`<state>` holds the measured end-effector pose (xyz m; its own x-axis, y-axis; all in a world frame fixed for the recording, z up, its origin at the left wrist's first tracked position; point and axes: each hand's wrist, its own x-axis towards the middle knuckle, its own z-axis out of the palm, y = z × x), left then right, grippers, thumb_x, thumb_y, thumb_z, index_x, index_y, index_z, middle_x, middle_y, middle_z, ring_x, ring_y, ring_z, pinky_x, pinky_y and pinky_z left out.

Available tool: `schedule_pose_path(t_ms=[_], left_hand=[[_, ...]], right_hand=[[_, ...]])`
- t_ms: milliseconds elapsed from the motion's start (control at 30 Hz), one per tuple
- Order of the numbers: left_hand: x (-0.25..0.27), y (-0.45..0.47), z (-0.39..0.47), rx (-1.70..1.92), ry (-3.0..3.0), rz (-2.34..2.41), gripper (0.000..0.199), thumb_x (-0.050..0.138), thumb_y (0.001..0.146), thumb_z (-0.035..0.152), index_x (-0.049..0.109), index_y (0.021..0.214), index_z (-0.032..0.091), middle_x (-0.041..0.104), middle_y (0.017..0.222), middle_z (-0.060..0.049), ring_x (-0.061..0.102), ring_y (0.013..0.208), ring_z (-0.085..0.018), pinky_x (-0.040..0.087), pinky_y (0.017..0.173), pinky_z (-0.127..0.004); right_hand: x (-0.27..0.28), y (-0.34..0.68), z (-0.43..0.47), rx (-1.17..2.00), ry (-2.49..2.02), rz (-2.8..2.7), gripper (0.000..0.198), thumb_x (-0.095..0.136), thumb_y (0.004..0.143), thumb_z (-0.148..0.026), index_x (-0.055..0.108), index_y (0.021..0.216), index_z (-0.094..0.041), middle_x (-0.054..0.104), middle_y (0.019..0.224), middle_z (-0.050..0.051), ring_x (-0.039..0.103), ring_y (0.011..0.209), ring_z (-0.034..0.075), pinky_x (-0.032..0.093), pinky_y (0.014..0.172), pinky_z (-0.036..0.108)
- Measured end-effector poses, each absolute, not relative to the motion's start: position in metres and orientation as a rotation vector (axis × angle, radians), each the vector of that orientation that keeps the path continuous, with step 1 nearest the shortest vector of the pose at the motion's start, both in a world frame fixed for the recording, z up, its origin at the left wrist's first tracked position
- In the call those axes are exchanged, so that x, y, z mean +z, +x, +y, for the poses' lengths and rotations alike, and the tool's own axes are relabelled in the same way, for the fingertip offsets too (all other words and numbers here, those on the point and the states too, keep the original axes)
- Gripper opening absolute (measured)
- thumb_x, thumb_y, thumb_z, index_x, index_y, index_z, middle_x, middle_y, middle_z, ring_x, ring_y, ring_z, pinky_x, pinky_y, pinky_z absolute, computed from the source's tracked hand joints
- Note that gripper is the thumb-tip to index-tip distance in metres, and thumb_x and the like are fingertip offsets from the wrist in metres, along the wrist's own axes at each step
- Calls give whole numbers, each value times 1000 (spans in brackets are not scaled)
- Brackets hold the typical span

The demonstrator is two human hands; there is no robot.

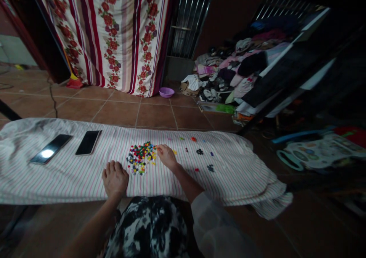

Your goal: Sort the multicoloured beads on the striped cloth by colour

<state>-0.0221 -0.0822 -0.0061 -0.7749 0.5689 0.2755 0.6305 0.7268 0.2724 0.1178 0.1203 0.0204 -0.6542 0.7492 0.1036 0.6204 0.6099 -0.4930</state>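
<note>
A mixed pile of small coloured pieces, like tiny beads or bricks [140,155], lies on a striped cloth [91,178]. My right hand [167,157] is at the pile's right edge, thumb and fingers pinched together; what sits between the fingertips is too small to make out. Left of the pile, my left hand [115,178] rests palm down on the cloth, fingers laid out and holding nothing. Small groups sorted by colour lie to the right: black pieces [199,151], dark grey pieces [211,168], orange-red pieces [193,139] and yellow pieces [174,152].
Two phones, one [51,149] at far left and another [88,142] nearer the pile, lie on the cloth. Beyond the table are a purple basin [166,92], a floral curtain [114,36], a red dustpan [74,81] and a heap of clothes [228,67].
</note>
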Motion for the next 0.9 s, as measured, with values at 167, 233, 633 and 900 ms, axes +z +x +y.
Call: schedule_pose_path(t_ms=[167, 233, 633, 900], left_hand=[[-2, -21, -82, -439, -975, -2763, 37, 36, 91, 22, 63, 114, 8, 60, 135, -20, 47, 135, -33, 35, 112, -48], [-1, -20, -81, -413, -977, -2763, 38, 35, 92, 22, 63, 114, 8, 60, 135, -20, 47, 134, -33, 36, 111, -48], [-5, -22, -80, -409, -962, -2761, 34, 37, 93, 24, 62, 112, 11, 60, 135, -19, 47, 135, -32, 35, 111, -47], [-8, -23, -80, -419, -947, -2753, 35, 37, 91, 24, 62, 113, 11, 61, 134, -20, 47, 135, -31, 34, 112, -48]], right_hand=[[20, 157, 156, 570, -1242, -2407, 27, 51, 92, -13, 70, 108, -21, 73, 105, 5, 67, 96, 15, 47, 87, 24], [22, 172, 172, 539, -1327, -2359, 27, 50, 91, -12, 70, 108, -20, 73, 107, 6, 67, 97, 16, 48, 88, 24], [31, 234, 236, 344, -1704, -2240, 28, 49, 92, -15, 72, 107, -20, 76, 104, 7, 68, 98, 18, 46, 84, 23], [32, 248, 256, 265, -1840, -2202, 31, 49, 91, -14, 72, 111, -20, 75, 109, 8, 67, 101, 18, 46, 83, 23]])
